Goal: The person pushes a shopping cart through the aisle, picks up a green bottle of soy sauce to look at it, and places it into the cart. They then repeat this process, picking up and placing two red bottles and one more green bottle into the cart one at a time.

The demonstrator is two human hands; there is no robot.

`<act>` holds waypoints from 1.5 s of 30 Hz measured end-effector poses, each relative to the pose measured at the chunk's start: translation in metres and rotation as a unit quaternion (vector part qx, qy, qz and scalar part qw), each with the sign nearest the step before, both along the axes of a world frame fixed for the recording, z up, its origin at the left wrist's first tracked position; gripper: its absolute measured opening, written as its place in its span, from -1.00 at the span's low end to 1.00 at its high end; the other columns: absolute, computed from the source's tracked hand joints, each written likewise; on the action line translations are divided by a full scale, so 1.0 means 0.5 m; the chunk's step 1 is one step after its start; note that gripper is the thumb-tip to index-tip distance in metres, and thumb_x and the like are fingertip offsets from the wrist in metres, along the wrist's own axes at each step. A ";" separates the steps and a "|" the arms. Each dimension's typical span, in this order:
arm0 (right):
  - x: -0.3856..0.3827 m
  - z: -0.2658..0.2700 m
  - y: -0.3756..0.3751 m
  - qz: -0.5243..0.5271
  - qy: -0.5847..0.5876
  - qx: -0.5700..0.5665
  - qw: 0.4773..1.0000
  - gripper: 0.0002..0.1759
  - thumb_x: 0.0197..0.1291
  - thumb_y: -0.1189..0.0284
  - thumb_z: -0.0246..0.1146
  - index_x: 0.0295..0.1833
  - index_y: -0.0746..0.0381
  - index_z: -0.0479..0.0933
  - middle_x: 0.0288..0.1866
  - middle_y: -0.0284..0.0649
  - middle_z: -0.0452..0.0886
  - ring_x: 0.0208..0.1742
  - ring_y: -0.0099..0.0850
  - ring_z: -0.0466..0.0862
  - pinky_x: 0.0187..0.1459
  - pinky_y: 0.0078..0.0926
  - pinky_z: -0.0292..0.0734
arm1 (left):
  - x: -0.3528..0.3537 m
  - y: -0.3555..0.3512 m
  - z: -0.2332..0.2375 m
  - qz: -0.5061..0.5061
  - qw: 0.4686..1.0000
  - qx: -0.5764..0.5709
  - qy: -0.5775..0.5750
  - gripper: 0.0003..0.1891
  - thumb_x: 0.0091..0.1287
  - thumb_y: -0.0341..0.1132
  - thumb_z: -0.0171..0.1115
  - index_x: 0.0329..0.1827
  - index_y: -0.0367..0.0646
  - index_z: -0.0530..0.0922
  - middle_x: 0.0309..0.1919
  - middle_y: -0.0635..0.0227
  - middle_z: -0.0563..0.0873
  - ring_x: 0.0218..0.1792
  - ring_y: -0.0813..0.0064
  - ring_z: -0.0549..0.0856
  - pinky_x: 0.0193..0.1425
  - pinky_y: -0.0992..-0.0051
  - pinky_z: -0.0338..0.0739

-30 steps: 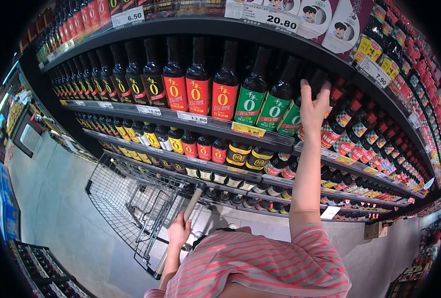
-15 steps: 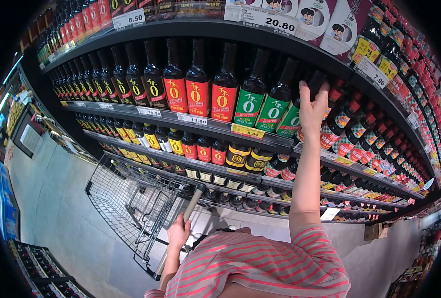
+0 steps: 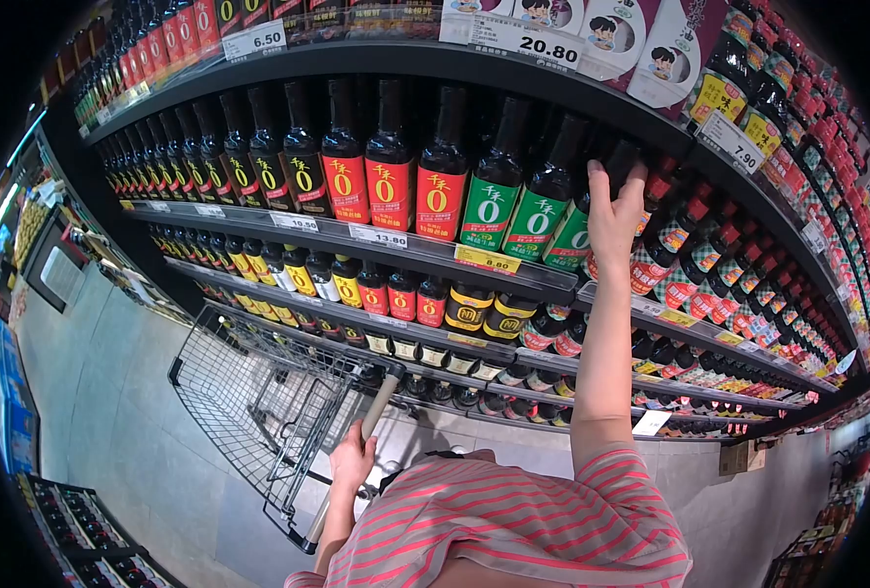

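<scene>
My right hand (image 3: pixel 615 220) is raised to the upper shelf, its fingers wrapped around a dark sauce bottle (image 3: pixel 623 157) at the right end of a row of green-labelled bottles (image 3: pixel 490 210). The bottle still stands on the shelf (image 3: pixel 425 251). My left hand (image 3: pixel 353 459) is low down and grips the grey handle (image 3: pixel 380 401) of a wire shopping cart (image 3: pixel 258 392). Red-labelled bottles (image 3: pixel 392 188) stand left of the green ones.
Shelves packed with dark bottles fill the view, with price tags along their edges (image 3: pixel 378 234). Lower shelves hold smaller bottles (image 3: pixel 425 299). The aisle floor (image 3: pixel 111 412) opens to the left. Another low shelf (image 3: pixel 82 529) is at the bottom left.
Almost nothing has changed: my right hand has crept slightly upward on the bottle, and my left hand stays on the cart handle.
</scene>
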State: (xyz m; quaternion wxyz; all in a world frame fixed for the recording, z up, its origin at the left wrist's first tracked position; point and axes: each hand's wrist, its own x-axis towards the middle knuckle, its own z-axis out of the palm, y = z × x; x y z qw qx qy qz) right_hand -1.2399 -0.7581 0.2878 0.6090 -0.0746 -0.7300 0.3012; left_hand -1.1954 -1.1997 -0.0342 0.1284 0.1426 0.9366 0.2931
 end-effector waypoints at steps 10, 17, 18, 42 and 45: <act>0.001 0.000 -0.002 -0.001 0.003 0.014 1.000 -0.47 0.36 0.28 0.30 0.25 0.42 0.35 -0.06 0.05 0.69 -0.11 -0.25 0.69 0.00 -0.35 0.55 | 0.000 0.005 0.026 0.002 0.999 -0.016 -0.045 -0.47 0.40 -0.13 0.24 0.39 -0.09 0.42 -0.16 -0.01 0.76 -0.12 -0.07 0.75 -0.01 0.03 0.59; 0.005 -0.001 -0.003 -0.009 -0.022 0.005 1.000 -0.41 0.38 0.26 0.27 0.33 0.42 0.31 -0.02 0.06 0.67 -0.07 -0.19 0.69 0.03 -0.33 0.54 | -0.002 0.005 0.028 -0.001 0.999 -0.011 -0.037 -0.47 0.39 -0.14 0.24 0.38 -0.10 0.42 -0.17 0.00 0.76 -0.12 -0.06 0.75 -0.02 0.04 0.60; 0.006 0.000 -0.003 -0.008 -0.030 -0.001 1.000 -0.40 0.39 0.25 0.26 0.35 0.42 0.30 -0.01 0.07 0.67 -0.05 -0.18 0.69 0.04 -0.33 0.53 | -0.002 0.005 0.029 -0.001 0.999 -0.010 -0.036 -0.47 0.39 -0.14 0.25 0.38 -0.10 0.43 -0.17 0.00 0.76 -0.13 -0.05 0.75 -0.02 0.04 0.60; 0.015 0.015 -0.011 -0.024 -0.064 -0.002 0.998 -0.39 0.39 0.22 0.26 0.31 0.45 0.30 -0.03 0.16 0.65 -0.06 -0.07 0.67 0.05 -0.27 0.52 | 0.002 0.004 0.028 -0.002 0.999 -0.008 -0.035 -0.46 0.40 -0.12 0.24 0.40 -0.08 0.41 -0.25 0.09 0.77 -0.17 -0.02 0.75 -0.05 0.05 0.59; 0.016 0.018 -0.012 -0.024 -0.067 -0.001 0.997 -0.40 0.39 0.22 0.25 0.30 0.46 0.30 -0.03 0.15 0.65 -0.05 -0.06 0.67 0.06 -0.27 0.51 | 0.001 0.004 0.025 -0.001 0.999 -0.011 -0.036 -0.45 0.40 -0.12 0.24 0.40 -0.09 0.41 -0.27 0.09 0.76 -0.19 -0.02 0.75 -0.07 0.06 0.59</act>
